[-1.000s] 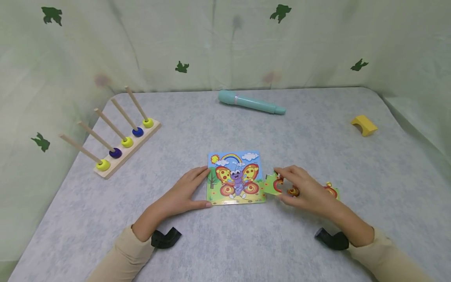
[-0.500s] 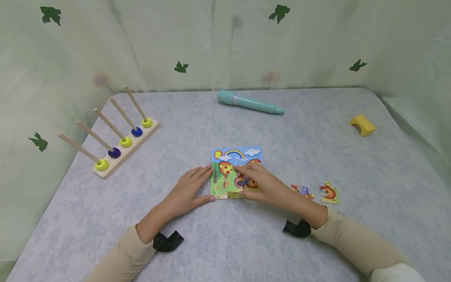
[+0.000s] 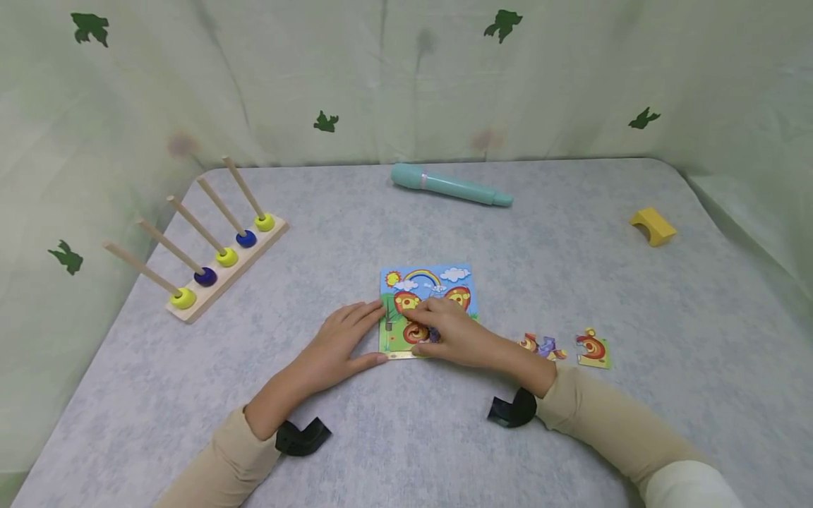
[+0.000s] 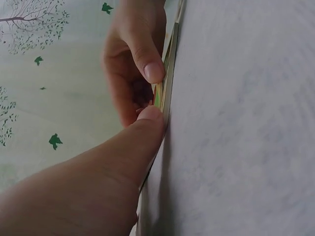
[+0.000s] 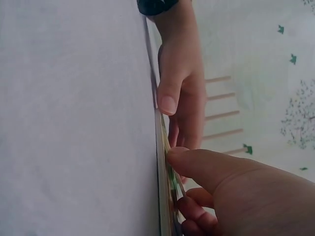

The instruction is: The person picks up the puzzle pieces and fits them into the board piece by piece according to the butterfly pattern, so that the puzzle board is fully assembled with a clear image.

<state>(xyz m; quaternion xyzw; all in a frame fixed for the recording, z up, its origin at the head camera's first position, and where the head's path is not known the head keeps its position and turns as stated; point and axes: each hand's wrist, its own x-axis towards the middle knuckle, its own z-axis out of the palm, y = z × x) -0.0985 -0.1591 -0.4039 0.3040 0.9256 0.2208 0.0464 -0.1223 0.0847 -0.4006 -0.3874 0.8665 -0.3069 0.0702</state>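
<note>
The butterfly jigsaw puzzle board (image 3: 456, 274) lies on the table in the head view, its picture partly covered by my right hand (image 3: 454, 335). Between thumb and fingers that hand pinches a puzzle piece (image 3: 414, 334) with a red-and-orange swirl on green, close over the board's lower left part. In the left wrist view the piece's green edge (image 4: 157, 96) shows under the right thumb. My left hand (image 3: 343, 342) rests along the board's left edge, fingers extended and thumb at the lower left corner. Loose puzzle pieces (image 3: 593, 349) lie right of the board, some partly behind the right forearm.
At the left stands a wooden peg rack (image 3: 229, 271) with several upright pegs carrying yellow and blue beads. A teal microphone-shaped toy (image 3: 451, 185) lies near the back edge, and a yellow arch block (image 3: 654, 226) at the back right. A pale curtain (image 3: 406, 85) hangs behind the table.
My right hand has carried the puzzle piece leftward from beside the board to over its lower left part. The board has shifted slightly up and right; the left hand stays at its edge.
</note>
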